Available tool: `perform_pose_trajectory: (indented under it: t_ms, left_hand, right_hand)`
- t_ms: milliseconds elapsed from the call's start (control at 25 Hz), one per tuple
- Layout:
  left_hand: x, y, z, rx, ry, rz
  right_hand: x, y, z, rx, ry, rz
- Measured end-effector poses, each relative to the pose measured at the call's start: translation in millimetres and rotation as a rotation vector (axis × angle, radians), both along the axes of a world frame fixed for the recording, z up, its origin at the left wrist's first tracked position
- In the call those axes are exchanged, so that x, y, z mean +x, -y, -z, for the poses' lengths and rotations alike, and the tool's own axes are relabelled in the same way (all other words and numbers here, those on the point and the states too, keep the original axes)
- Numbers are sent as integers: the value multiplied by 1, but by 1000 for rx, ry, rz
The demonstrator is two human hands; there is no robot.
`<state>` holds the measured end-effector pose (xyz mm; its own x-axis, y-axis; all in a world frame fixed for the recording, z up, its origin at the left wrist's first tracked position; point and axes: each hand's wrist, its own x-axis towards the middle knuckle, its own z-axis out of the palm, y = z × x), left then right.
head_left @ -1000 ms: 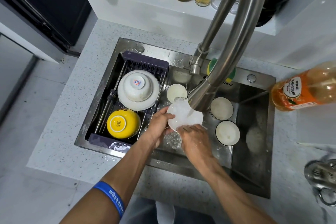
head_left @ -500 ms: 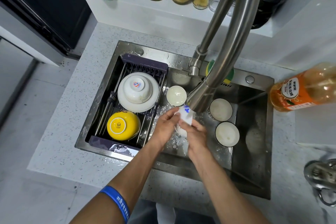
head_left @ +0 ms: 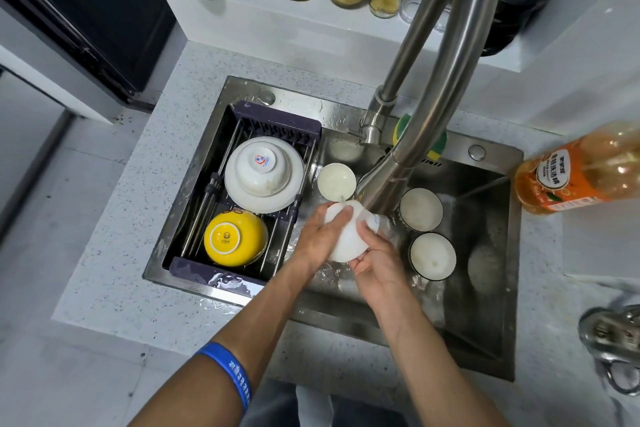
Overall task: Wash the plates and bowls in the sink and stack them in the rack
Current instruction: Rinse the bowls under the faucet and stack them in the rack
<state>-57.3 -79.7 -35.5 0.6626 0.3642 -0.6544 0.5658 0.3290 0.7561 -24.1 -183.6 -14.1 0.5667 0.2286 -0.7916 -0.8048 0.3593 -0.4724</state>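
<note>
White bowl [head_left: 348,239] now bottom-up between both hands, formerly edge-on.

Legible marks are few: right of the sink [head_left: 491,329], the orange bottle [head_left: 581,170] bears a label with Chinese characters too blurred to read. In the rack left of the sink basin, the upturned white bowl [head_left: 265,168] shows a red-and-blue base stamp, the yellow bowl [head_left: 235,239] a small emblem, and the blue wristband [head_left: 230,371] has pale, unreadable lettering

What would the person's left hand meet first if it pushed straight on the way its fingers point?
The left hand already grips the white bowl, fingers aimed up-right. Straight on, it would probably meet the faucet spout first, though depth is unclear.
</note>
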Motion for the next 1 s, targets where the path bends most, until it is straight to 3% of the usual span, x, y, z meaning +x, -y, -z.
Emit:
perform_pose_trajectory:
  t_ms: [160,360,440,480,600,680,800,880,1000]
  left_hand:
    - [2,4,1,-155,-9,-80]
    - [8,7,1,-86,-40,-96]
    - [5,-3,-2,-90,-33,-171]
    - [2,-9,-1,-134,-36,-193]
    - [-3,-13,-5,-295,-81,-174]
    - [-7,-8,-5,-319,-89,-175]
    - [-9,-7,0,-306,-104,-175]
    - [-8,-9,3,-279,-118,-158]
    - [-8,-8,0,-307,-72,-251]
  right_hand:
    - [5,17,4,56,29,24]
    - [6,17,10,123,60,7]
    - [7,11,9,-20,238,-139]
    - [5,12,8,-182,393,-318]
    - [-8,29,8,-753,1025,-1030]
    - [-13,30,7,-917,1423,-1241]
    - [-6,32,10,-1069,1541,-1410]
    - [-5,37,11,-1182,1520,-1442]
    - [-10,32,13,-1194,1590,-1429]
